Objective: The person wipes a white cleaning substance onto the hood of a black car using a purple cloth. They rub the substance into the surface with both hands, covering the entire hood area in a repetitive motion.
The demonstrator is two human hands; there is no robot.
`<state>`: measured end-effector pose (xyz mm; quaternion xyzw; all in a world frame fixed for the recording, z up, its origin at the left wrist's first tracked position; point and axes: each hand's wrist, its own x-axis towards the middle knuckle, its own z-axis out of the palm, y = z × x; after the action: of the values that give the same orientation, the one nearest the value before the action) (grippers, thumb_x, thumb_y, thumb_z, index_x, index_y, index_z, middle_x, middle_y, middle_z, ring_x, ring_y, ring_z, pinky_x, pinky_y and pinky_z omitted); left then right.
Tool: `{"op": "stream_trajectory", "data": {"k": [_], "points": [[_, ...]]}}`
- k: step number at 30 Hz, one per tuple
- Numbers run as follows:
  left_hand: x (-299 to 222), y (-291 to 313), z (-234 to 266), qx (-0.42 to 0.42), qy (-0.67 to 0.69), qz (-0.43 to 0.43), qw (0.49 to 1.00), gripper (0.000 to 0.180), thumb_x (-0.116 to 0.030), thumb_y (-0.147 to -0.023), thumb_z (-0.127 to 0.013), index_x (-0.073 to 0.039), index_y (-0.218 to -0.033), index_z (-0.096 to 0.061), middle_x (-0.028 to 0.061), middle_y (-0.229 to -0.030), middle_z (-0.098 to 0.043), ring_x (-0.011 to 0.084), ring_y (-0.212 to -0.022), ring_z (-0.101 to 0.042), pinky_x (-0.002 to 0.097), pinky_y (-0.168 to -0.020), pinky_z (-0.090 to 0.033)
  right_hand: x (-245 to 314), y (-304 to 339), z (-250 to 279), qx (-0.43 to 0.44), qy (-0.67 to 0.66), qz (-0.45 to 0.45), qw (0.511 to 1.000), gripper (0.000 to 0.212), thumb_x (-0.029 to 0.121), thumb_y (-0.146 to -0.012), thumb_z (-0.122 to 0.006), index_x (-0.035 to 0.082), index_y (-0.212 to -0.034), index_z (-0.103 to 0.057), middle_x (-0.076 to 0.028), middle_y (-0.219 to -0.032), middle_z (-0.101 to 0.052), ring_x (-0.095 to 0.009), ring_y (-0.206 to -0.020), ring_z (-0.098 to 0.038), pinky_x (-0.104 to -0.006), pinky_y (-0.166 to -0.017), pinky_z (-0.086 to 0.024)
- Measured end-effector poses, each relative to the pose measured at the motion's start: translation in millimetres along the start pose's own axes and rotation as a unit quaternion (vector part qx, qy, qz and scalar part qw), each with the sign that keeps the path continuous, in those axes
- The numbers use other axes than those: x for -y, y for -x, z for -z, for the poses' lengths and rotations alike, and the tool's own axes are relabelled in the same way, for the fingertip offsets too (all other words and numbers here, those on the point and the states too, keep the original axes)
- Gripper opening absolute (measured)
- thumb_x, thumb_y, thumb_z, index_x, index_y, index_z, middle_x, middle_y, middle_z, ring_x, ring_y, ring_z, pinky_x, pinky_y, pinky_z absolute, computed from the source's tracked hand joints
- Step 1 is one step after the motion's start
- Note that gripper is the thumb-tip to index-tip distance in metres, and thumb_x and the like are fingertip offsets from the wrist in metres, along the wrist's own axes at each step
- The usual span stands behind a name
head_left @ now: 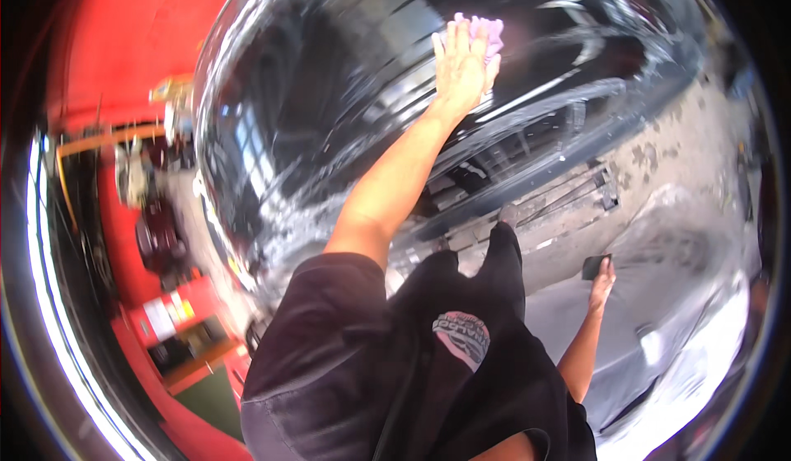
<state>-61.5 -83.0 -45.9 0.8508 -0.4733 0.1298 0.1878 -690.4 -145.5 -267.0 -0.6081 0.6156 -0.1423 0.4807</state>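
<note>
1. The left hand lies flat, fingers extended rather than clenched, over a crumpled lilac-pink cloth, apparently to spread pressure evenly across the surface.
2. That cloth rests against the glossy black, curved car bonnet, partly under the fingers and bunched out along their right side. The softness of its fabric presumably protects the shiny finish.
3. Pale streaks mark the bonnet; I cannot tell which are residue and which reflections.
4. The right hand grips a small, dark, flat rectangular object by its edge, well apart from the bonnet, perhaps keeping it ready without touching the paint. Its exact kind is unclear.
5. Beyond it lies loose, grey, translucent sheeting, probably a protective cover; what is underneath is hidden.
</note>
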Motion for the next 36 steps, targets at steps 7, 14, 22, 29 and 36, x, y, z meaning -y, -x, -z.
{"op": "stream_trajectory", "data": {"k": [7,14,22,29,36], "points": [[117.3,186.5,130.8,0.007,-0.054,0.156,0.986,0.071,-0.044,-0.099,-0.070,-0.010,-0.158,-0.052,0.0240,-0.166,-0.042,0.0433,-0.159,-0.032,0.0726,-0.124,-0.023,89.2,-44.4,-31.4,0.115,0.023,0.016,0.993,0.063,0.046,-0.114,-0.055,-0.008,-0.147,-0.062,-0.020,-0.133,-0.070,-0.029,-0.116,-0.064,-0.0400,-0.103,-0.050],[231.0,359.1,221.4,-0.003,-0.102,0.281,0.954,0.070,-0.047,-0.104,-0.065,-0.016,-0.164,-0.045,0.0177,-0.174,-0.033,0.0384,-0.163,-0.027,0.0745,-0.126,-0.017,190.7,48.5,-155.4,0.194,0.068,0.191,0.960,0.055,0.042,-0.116,-0.053,-0.002,-0.148,-0.063,-0.012,-0.130,-0.070,-0.021,-0.117,-0.060,-0.0334,-0.106,-0.045],[345.0,525.3,295.0,-0.034,-0.064,0.370,0.926,0.080,-0.040,-0.102,-0.068,-0.021,-0.171,-0.034,0.0176,-0.178,-0.025,0.0411,-0.164,-0.023,0.0674,-0.131,-0.011,253.7,204.6,-219.7,0.220,0.162,0.256,0.927,0.058,0.047,-0.116,-0.049,0.003,-0.152,-0.062,-0.017,-0.143,-0.069,-0.027,-0.136,-0.058,-0.0379,-0.117,-0.040],[400.7,602.1,328.1,-0.069,-0.088,0.365,0.924,0.069,-0.041,-0.105,-0.063,-0.017,-0.166,-0.043,0.0168,-0.173,-0.036,0.0398,-0.161,-0.029,0.0683,-0.127,-0.018,231.4,249.5,-217.0,0.153,0.220,0.334,0.904,0.053,0.044,-0.114,-0.052,0.003,-0.146,-0.066,-0.024,-0.126,-0.073,-0.033,-0.117,-0.067,-0.0405,-0.101,-0.049],[454.4,688.7,352.0,-0.114,-0.055,0.421,0.898,0.065,-0.035,-0.105,-0.064,-0.008,-0.162,-0.047,0.0296,-0.171,-0.032,0.0439,-0.158,-0.035,0.0557,-0.129,-0.025,166.3,218.4,-173.3,0.122,0.174,0.316,0.925,0.053,0.043,-0.115,-0.053,0.001,-0.145,-0.066,-0.016,-0.127,-0.075,-0.028,-0.118,-0.065,-0.0423,-0.101,-0.049]]}}
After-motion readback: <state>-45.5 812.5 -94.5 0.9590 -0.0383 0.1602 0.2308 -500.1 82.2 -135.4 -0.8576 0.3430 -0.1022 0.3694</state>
